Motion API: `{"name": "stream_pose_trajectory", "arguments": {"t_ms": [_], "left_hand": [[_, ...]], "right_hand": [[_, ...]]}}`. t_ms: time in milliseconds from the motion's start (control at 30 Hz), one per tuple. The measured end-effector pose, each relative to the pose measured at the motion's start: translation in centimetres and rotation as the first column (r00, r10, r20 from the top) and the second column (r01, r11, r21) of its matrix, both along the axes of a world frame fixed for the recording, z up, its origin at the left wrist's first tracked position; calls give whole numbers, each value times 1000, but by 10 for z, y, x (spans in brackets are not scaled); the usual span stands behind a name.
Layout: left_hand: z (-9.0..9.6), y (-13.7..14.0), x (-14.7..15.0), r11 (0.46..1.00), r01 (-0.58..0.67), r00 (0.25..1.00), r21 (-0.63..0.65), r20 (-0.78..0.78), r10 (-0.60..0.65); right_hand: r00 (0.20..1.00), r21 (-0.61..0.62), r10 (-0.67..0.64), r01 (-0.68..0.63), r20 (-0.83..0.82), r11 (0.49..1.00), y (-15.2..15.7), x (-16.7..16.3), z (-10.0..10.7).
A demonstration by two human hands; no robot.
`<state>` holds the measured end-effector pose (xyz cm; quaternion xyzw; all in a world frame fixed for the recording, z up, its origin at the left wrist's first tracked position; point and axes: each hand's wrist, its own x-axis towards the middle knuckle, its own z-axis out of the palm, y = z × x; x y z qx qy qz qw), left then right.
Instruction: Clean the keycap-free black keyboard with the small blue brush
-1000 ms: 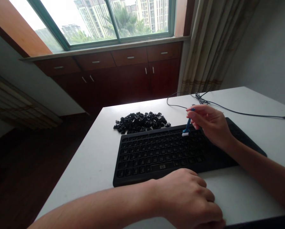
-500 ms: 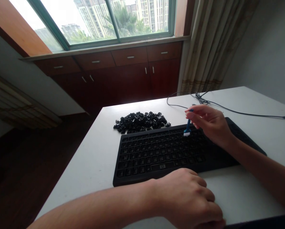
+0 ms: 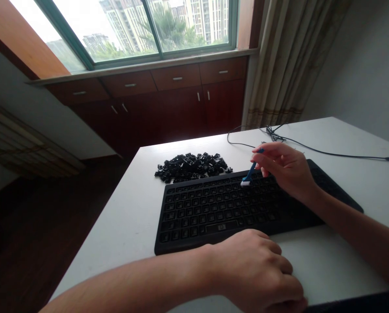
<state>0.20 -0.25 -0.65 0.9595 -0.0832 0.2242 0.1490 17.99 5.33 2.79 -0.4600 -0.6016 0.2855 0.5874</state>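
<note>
A black keyboard with its keycaps off lies on the white table, its key sockets bare. My right hand is over its upper part, fingertips pinched on the handle of a small blue brush. The brush tilts, and its white bristles are at the upper rows of sockets. My left hand is curled closed at the keyboard's front edge, knuckles up. Its fingertips and anything inside them are hidden. Loose black keycaps lie heaped just behind the keyboard's left half.
A black cable runs across the back right of the white table, partly bundled. A dark flat thing shows at the bottom right edge. Beyond the table stand wooden cabinets under a window, with a curtain beside it.
The brush head has swung left along the upper rows, and the handle leans more. My right hand has hardly moved; my left hand stays where it was.
</note>
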Motion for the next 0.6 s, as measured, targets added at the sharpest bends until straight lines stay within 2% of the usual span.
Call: {"name": "stream_pose_trajectory", "arguments": {"t_ms": [167, 333, 433, 600], "left_hand": [[2, 1, 1, 1000, 0, 1000, 7, 6, 0], [2, 1, 1, 1000, 1, 1000, 10, 16, -1], [1, 0, 0, 1000, -3, 1000, 7, 6, 3], [3, 1, 0, 1000, -2, 1000, 11, -5, 2]], "right_hand": [[992, -15, 15, -14, 125, 1000, -3, 0, 2], [979, 52, -74, 65, 190, 997, -4, 2, 5], [967, 14, -28, 25, 252, 1000, -4, 4, 6], [972, 57, -26, 13, 235, 998, -7, 3, 7]]}}
